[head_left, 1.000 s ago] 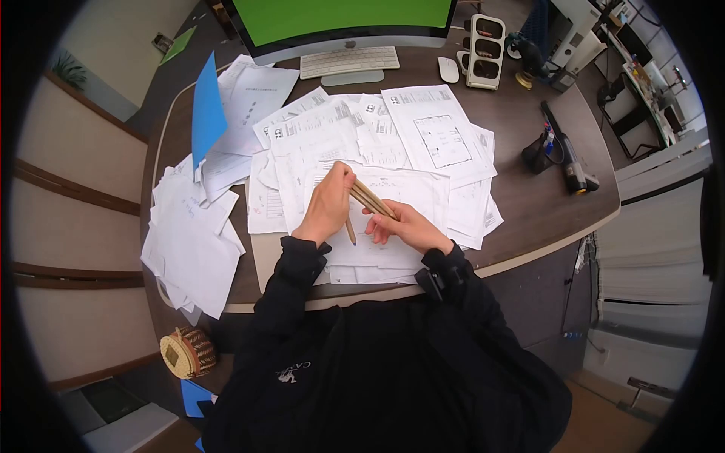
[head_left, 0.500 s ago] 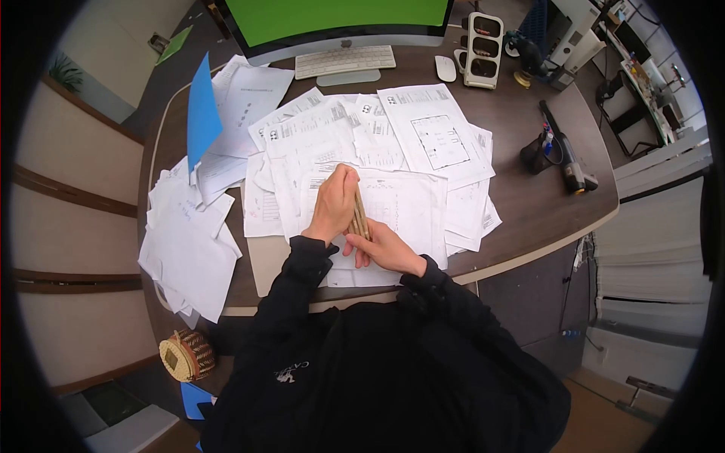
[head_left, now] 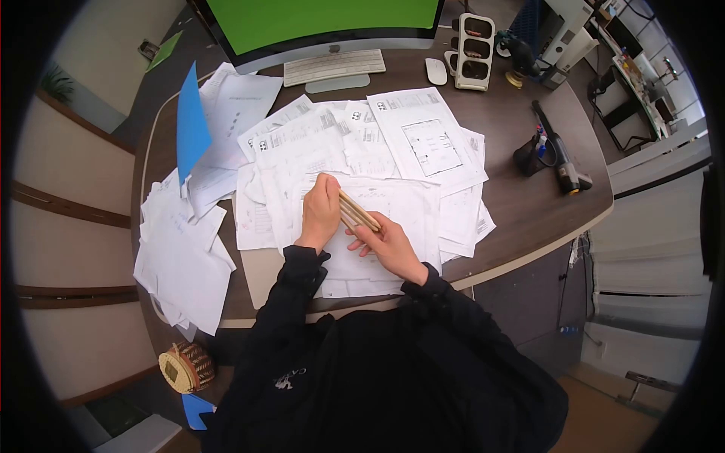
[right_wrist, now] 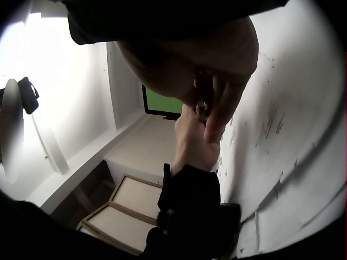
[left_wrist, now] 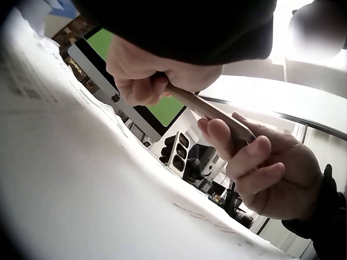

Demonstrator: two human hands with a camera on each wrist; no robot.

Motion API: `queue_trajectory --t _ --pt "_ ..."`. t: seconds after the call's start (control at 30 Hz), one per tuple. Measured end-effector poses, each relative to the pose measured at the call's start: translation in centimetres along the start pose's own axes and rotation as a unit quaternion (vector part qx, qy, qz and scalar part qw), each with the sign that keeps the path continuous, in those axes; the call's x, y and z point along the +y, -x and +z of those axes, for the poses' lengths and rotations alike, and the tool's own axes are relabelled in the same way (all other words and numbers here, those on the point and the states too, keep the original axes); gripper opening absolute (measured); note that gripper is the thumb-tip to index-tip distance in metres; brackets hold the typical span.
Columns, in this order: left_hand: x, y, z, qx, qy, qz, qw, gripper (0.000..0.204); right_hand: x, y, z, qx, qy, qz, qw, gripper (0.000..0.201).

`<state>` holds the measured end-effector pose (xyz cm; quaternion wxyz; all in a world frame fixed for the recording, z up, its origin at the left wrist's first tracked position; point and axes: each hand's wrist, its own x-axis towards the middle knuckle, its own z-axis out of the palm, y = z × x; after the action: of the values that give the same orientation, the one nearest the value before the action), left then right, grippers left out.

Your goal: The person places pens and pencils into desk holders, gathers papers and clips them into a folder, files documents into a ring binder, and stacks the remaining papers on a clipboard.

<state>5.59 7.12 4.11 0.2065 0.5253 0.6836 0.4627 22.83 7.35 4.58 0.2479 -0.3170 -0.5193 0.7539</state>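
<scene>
Tan sticks (head_left: 359, 208) — left hand (head_left: 321, 214), far ends | right hand (head_left: 393, 246), near ends

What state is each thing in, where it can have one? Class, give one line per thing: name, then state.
Pencils: bundled, slanted, held above the papers
Left hand: gripping the pencils
Right hand: pinching the pencils' other end
Papers: spread, overlapping
Blue sheet: standing on edge
Monitor: on, screen green
Mouse: lying flat, untouched
Pen cup: upright, holding pens
</scene>
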Motion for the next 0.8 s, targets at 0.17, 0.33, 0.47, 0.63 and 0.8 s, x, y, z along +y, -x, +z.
queue_trajectory --t 0.17,0.33,0.47,0.63,0.8 --pt "-0.5 -0.4 0.2 0.04 -0.021 0.003 0.999 0.024 1.2 -0.6 0.9 0.055 -0.035 -0.034 0.997 0.047" --pt "-0.6 -0.6 0.0 0.05 -0.027 0.009 0.998 0.023 1.9 -1.2 1.2 0.072 -0.01 -0.081 0.994 0.05" --pt "0.0 -0.6 -0.2 0.057 -0.022 0.015 0.998 0.025 1.7 -1.1 1.7 0.062 0.026 -0.062 0.996 0.047" --pt "0.3 -0.1 -0.2 0.063 -0.038 0.039 0.997 0.026 1.4 -0.7 1.4 0.072 0.05 -0.06 0.994 0.042" --pt "0.8 0.4 0.2 0.052 -0.065 0.087 0.993 0.022 0.7 -0.1 1.4 0.089 0.137 -0.058 0.985 0.039"
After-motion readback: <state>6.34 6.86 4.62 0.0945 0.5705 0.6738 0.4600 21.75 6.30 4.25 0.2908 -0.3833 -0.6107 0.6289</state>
